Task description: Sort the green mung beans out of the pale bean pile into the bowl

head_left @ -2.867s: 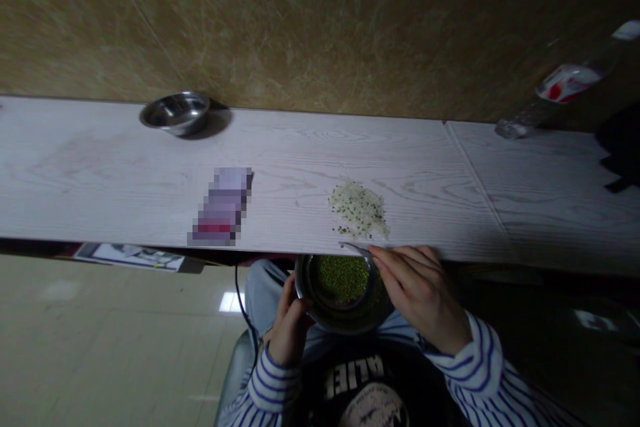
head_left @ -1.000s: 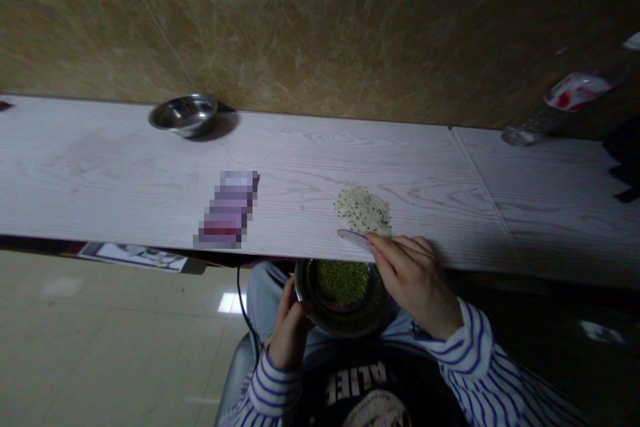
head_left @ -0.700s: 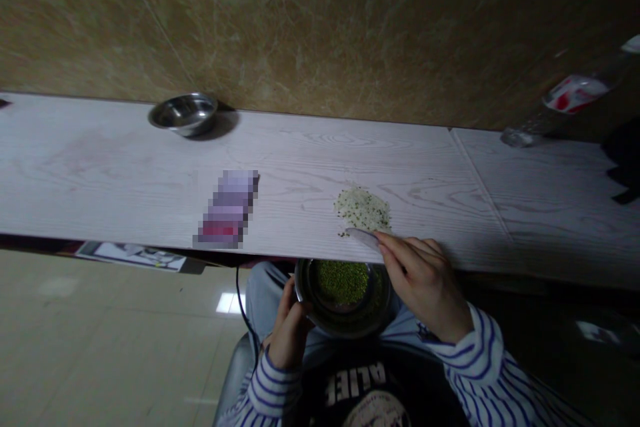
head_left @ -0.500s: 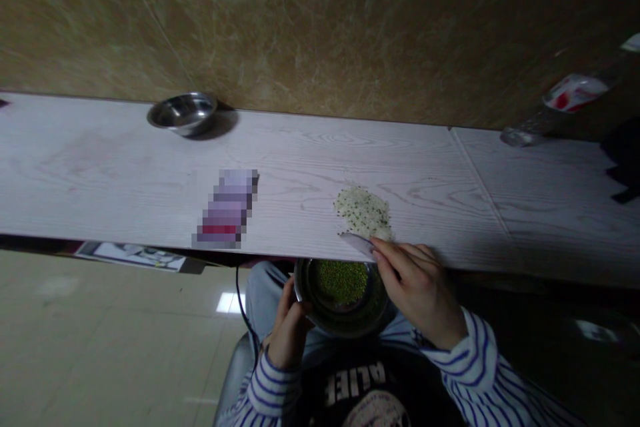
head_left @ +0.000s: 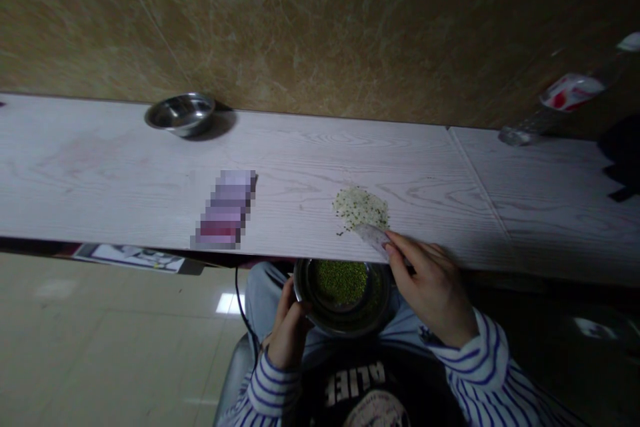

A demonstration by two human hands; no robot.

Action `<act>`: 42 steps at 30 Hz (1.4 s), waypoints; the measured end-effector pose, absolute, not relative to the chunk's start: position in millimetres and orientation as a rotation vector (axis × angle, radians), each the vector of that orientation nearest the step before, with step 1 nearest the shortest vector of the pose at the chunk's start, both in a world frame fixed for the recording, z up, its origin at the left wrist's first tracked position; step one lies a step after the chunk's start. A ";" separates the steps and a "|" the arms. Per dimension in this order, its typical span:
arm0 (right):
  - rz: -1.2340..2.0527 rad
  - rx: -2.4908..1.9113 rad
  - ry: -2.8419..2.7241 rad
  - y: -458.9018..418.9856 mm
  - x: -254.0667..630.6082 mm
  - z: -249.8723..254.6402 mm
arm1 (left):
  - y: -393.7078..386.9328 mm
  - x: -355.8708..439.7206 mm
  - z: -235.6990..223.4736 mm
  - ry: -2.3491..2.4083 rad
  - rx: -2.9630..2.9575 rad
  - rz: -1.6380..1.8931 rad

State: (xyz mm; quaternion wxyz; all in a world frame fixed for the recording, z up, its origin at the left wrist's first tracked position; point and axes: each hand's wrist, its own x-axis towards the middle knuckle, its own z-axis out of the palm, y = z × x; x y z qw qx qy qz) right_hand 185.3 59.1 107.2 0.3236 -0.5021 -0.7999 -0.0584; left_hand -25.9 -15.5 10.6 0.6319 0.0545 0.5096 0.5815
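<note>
My left hand (head_left: pixel 290 330) is closed on the left rim of a metal bowl (head_left: pixel 330 325), held over the lap just below the table's front edge. Green mung beans (head_left: pixel 343 282) cover the bowl's bottom. In my right hand (head_left: pixel 427 283), pinched between thumb and fingers, is a thin, flat, pale scraper-like piece (head_left: pixel 371 235); its exact kind is unclear. Its blade rests at the near edge of a pile of white rice grains (head_left: pixel 361 203) mixed with scattered green beans. A few loose beans lie to the left of the blade.
An empty-looking metal bowl (head_left: pixel 180 115) stands by the wall at the back left of the white table (head_left: pixel 295 167). A pixelated phone-like slab (head_left: pixel 227 208) lies nearer the front. A clear plastic bottle (head_left: pixel 570 93) and a dark object (head_left: pixel 623 153) are at the right.
My right hand has shifted right with the scraper-like piece, whose blade now lies against the pile's near edge. My left hand and the bowl stay in place.
</note>
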 end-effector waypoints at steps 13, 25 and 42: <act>-0.092 -1.291 -2.172 61.1 177.2 111.4 | -17.2 -26.7 8.3 1.210 0.131 1.320; -0.070 -1.275 -2.179 57.0 173.2 110.6 | -17.8 -26.0 6.2 1.212 0.148 1.300; -0.116 -1.332 -2.119 59.0 177.3 105.8 | -16.2 -25.4 10.6 1.189 0.131 1.330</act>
